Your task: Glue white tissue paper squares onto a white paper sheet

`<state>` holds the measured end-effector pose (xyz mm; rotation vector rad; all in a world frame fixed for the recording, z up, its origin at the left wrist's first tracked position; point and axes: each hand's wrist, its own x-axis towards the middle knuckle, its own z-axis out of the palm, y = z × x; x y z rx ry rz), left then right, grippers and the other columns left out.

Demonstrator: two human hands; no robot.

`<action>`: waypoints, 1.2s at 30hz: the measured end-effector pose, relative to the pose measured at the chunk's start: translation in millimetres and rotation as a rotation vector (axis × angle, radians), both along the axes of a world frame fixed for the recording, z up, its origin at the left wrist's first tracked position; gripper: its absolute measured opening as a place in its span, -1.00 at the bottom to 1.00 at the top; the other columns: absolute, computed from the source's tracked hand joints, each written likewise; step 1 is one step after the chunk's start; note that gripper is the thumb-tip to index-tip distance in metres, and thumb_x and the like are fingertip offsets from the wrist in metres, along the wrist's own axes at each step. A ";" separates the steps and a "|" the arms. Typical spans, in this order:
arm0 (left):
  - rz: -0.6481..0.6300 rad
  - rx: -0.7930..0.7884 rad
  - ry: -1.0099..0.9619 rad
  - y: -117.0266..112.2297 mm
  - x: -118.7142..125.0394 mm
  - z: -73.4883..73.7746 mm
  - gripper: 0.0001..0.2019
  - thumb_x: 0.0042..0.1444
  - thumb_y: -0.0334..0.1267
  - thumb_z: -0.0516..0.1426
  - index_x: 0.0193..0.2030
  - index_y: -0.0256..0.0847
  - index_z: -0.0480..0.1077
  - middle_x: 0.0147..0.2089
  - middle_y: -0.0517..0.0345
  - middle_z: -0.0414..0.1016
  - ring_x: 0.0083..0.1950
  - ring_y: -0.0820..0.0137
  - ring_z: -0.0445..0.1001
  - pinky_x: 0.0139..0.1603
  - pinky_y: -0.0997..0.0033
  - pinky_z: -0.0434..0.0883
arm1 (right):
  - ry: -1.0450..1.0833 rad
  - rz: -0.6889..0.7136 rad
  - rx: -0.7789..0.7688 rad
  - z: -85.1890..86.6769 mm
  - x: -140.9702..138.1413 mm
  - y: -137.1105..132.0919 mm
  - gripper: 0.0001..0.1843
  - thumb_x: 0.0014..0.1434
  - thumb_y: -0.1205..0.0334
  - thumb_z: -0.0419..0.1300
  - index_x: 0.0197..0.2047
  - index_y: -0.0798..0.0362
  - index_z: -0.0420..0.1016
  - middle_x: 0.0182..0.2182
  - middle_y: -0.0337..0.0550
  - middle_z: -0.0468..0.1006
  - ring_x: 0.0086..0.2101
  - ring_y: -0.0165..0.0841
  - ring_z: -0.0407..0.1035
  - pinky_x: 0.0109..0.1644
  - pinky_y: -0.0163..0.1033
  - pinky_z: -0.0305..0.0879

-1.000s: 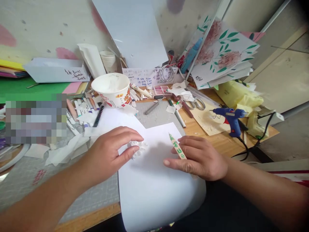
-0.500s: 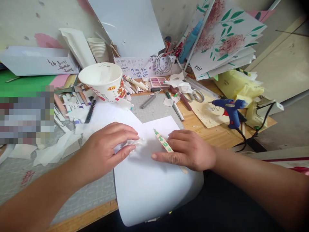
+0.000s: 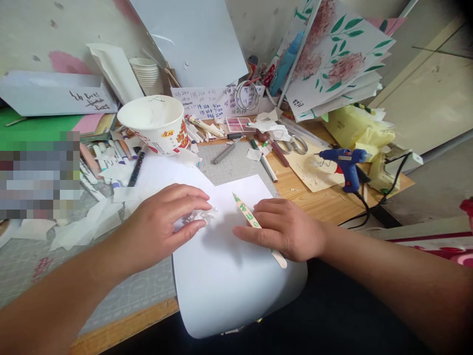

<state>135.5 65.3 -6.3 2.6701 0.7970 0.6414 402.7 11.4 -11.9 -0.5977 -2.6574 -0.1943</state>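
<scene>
A large white sheet of paper (image 3: 229,276) lies in front of me, its near end curling over the table edge. My right hand (image 3: 286,229) holds a flat wooden stick (image 3: 246,212) with green markings between thumb and fingers. The stick's pointed end slants up to the left, and its rounded end shows below my thumb. Curved over the left of the sheet, my left hand (image 3: 172,217) has thumb and fingers apart. Beside its fingertips is a small heap of crumpled white bits (image 3: 203,214), partly hidden by the hand.
A paper noodle bowl (image 3: 155,125) stands at the back left, near several markers (image 3: 120,150) and paper scraps (image 3: 90,224). On the right are a blue glue gun (image 3: 347,167) with a cord and scissors (image 3: 295,145). A grey cutting mat (image 3: 129,305) covers much of the table.
The view has shifted slightly. The wooden stick has turned a little in my right hand, so its rounded lower end shows more. My left hand stays beside the white bits.
</scene>
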 end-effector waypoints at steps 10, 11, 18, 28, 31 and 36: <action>0.007 -0.003 0.022 1.6 -2.0 -3.9 -0.81 0.19 -0.19 0.06 -0.10 -0.09 0.43 -0.01 0.12 0.46 0.01 0.28 0.42 0.03 0.23 0.39 | -0.022 -0.003 -0.015 5.1 -2.7 -1.9 -0.73 0.28 0.35 -0.10 -0.14 0.15 0.41 -0.55 -0.17 0.39 -0.49 -0.35 0.23 -0.40 -0.21 0.16; 0.004 0.001 0.019 1.5 -1.8 -4.1 -0.81 0.18 -0.20 0.07 -0.10 -0.09 0.43 -0.01 0.12 0.46 0.01 0.29 0.42 0.03 0.24 0.39 | -0.021 -0.002 -0.018 5.0 -2.8 -2.1 -0.72 0.28 0.35 -0.11 -0.14 0.15 0.41 -0.55 -0.17 0.39 -0.48 -0.35 0.24 -0.40 -0.21 0.17; -0.007 0.006 0.004 3.0 -0.3 -3.9 -0.82 0.16 -0.24 0.10 -0.11 -0.14 0.44 -0.02 0.09 0.46 0.00 0.28 0.43 0.03 0.25 0.39 | 0.019 0.024 -0.029 3.7 -4.0 -1.4 -0.72 0.26 0.36 -0.08 -0.14 0.20 0.43 -0.56 -0.16 0.39 -0.48 -0.33 0.24 -0.41 -0.20 0.18; -0.146 0.105 -0.178 -37.2 16.8 10.0 -0.60 0.12 -0.42 0.10 0.09 0.02 0.31 -0.03 0.11 0.41 0.00 0.25 0.37 0.05 0.17 0.35 | 0.024 0.021 -0.046 1.8 -9.9 -4.3 -0.73 0.28 0.33 -0.11 -0.17 0.16 0.41 -0.58 -0.18 0.37 -0.52 -0.31 0.17 -0.44 -0.18 0.09; -0.212 0.073 -0.154 -42.7 22.0 8.5 -0.57 0.13 -0.43 0.10 0.15 -0.12 0.27 0.02 0.01 0.36 0.03 0.22 0.33 0.09 0.10 0.31 | 0.029 0.012 -0.042 2.1 -15.1 -4.4 -0.75 0.27 0.35 -0.10 -0.28 0.12 0.39 -0.56 -0.17 0.39 -0.52 -0.32 0.16 -0.43 -0.18 0.08; -0.255 0.064 -0.157 -38.6 21.0 7.1 -0.57 0.11 -0.49 0.09 0.14 -0.16 0.30 0.00 0.00 0.32 0.01 0.23 0.30 0.07 0.09 0.30 | 0.030 -0.001 -0.023 1.3 -19.7 -3.1 -0.70 0.29 0.34 -0.11 -0.40 0.08 0.36 -0.57 -0.18 0.38 -0.52 -0.34 0.15 -0.42 -0.19 0.08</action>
